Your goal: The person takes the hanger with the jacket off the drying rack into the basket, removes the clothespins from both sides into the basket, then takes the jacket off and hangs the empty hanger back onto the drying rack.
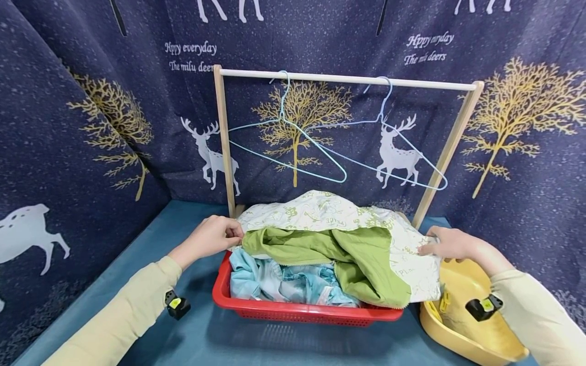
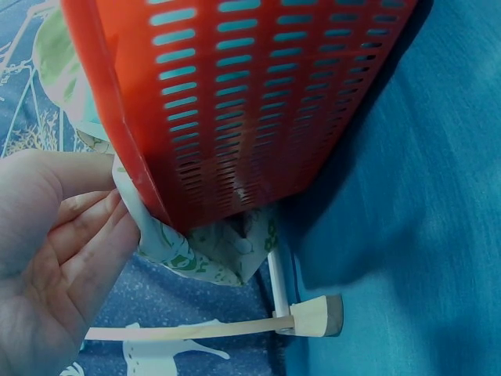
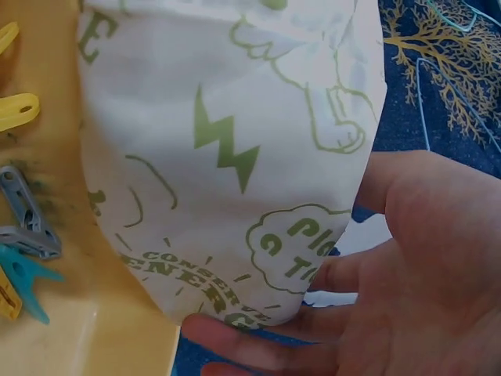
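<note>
A zip jacket [image 1: 366,259], green inside and white with green print outside, lies spread over the red basket [image 1: 306,309]. My left hand [image 1: 217,235] pinches the jacket's left edge between thumb and fingers, beside the basket rim in the left wrist view. At the other side, my right hand [image 1: 450,244] holds the white printed part, which hangs toward the yellow tub [image 1: 467,335]. In the right wrist view the printed cloth [image 3: 227,157] hides the thumb tip and some fingertips. Light blue clothes [image 1: 293,284] show in the basket under the jacket.
Behind the basket stands a rack with a white rail [image 1: 348,78] and wooden posts. Two blue hangers, one left [image 1: 316,143] and one right [image 1: 412,146], hang from it. Several clothespins [image 3: 31,278] lie in the tub. A patterned dark curtain [image 1: 192,101] closes off the back.
</note>
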The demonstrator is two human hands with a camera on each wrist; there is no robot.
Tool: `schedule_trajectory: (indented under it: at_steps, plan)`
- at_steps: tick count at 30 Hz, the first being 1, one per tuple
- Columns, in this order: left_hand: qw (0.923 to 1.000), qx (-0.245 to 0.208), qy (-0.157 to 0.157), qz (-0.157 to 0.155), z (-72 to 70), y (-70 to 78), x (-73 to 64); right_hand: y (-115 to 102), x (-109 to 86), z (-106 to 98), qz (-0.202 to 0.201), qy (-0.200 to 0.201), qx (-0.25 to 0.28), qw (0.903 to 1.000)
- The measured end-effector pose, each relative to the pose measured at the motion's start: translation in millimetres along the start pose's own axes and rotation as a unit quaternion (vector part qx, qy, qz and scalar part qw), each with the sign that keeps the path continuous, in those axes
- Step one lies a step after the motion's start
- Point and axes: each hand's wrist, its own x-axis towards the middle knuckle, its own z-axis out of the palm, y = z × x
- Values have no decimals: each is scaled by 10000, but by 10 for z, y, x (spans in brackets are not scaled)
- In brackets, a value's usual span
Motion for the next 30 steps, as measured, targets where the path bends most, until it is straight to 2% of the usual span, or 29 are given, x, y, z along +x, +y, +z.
schedule_trajectory:
  at_steps: [7,18,23,30]
  plan:
    - [10000,-41,40,37,11,-13,-9,-41,41,-39,-205,659,-232,9973]
    - [10000,-52,-29,-8,0,-8,6,-194,112,-178,-314,926,42,9952]
    - [10000,-49,-63,-22,1,-14,11,-392,131,-268,-448,906,130,9948]
    - [10000,-49,-14,10,14,-20,9,-816,119,-474,-779,883,322,9925]
